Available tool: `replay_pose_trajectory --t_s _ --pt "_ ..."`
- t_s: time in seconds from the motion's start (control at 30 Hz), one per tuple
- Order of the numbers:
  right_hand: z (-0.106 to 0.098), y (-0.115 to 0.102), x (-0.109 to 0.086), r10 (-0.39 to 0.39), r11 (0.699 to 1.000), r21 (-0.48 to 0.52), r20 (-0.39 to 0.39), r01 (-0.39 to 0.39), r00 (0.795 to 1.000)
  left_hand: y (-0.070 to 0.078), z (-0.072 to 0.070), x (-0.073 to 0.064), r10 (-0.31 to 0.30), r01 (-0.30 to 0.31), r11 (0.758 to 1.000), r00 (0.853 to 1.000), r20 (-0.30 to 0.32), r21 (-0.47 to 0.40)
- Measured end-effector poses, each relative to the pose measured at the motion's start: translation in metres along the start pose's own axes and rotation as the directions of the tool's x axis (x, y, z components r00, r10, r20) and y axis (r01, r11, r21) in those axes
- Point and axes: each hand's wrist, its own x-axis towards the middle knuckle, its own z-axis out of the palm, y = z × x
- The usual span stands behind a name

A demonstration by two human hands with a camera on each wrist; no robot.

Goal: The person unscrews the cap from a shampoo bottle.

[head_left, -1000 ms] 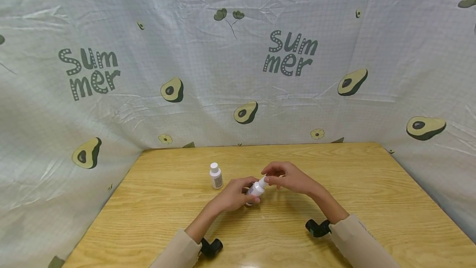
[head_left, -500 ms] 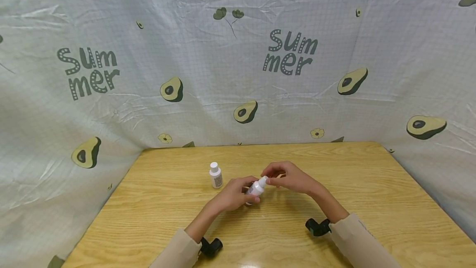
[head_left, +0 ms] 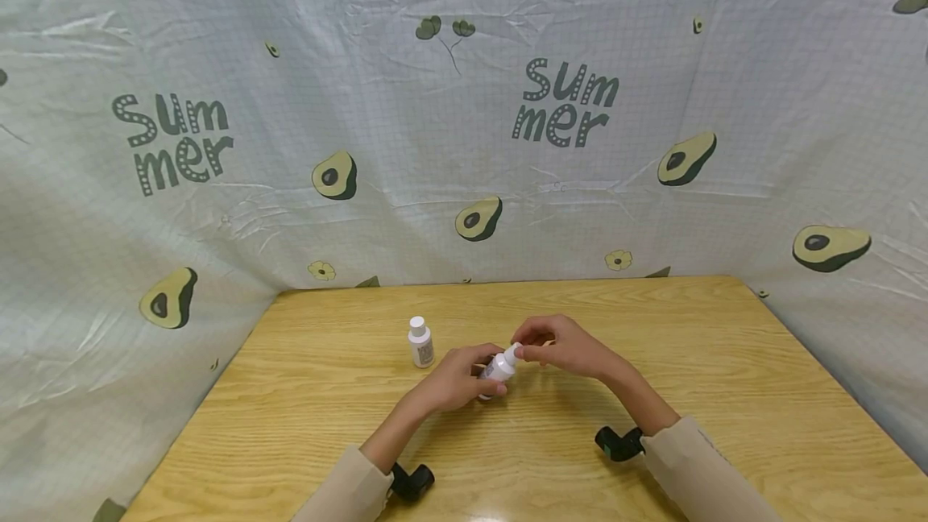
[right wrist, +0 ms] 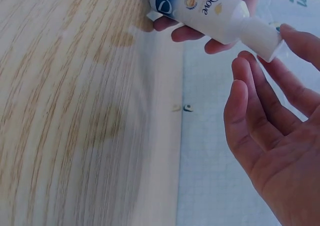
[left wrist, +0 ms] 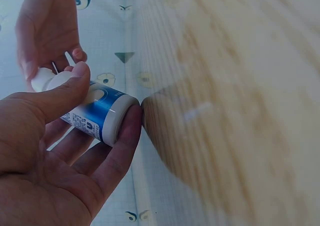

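Observation:
A small white bottle (head_left: pixel 498 370) with a blue band and Dove lettering is held tilted just above the table, its cap end up and to the right. My left hand (head_left: pixel 455 381) grips it around the body, thumb on one side and fingers curled beneath, as the left wrist view shows. My right hand (head_left: pixel 567 347) pinches the white cap (right wrist: pixel 261 37) between thumb and index finger. In the right wrist view its other fingers are bent loosely, apart from the bottle. Left of the hands, a second white bottle (head_left: pixel 421 347) stands upright with its cap on.
The wooden table (head_left: pixel 326 401) has a patterned cloth (head_left: pixel 406 127) hanging behind it and along its sides. Black wrist-worn devices stick out at the left cuff (head_left: pixel 412 483) and the right cuff (head_left: pixel 619 445).
The right fingers shift slightly around the cap while keeping to it. My left hand, the gripped bottle and the standing bottle stay in place.

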Motion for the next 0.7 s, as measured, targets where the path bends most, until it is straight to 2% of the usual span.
replay_pose_trajectory --t_s 0.2,0.37,0.7 --pt "-0.0006 0.0004 0.0 -0.048 0.999 -0.021 0.0 0.048 0.999 -0.0009 -0.0002 0.0001 0.0 0.0 1.0 1.0 -0.001 -0.003" --pt "-0.0009 0.0023 -0.0002 -0.076 0.997 -0.002 0.002 0.076 0.997 -0.0016 -0.0002 0.0 -0.004 0.004 1.0 1.0 0.001 0.004" --pt "0.0002 0.0026 0.0003 -0.05 0.998 -0.028 -0.013 0.049 0.999 -0.0018 0.0007 0.001 0.004 -0.004 1.0 1.0 -0.002 0.017"
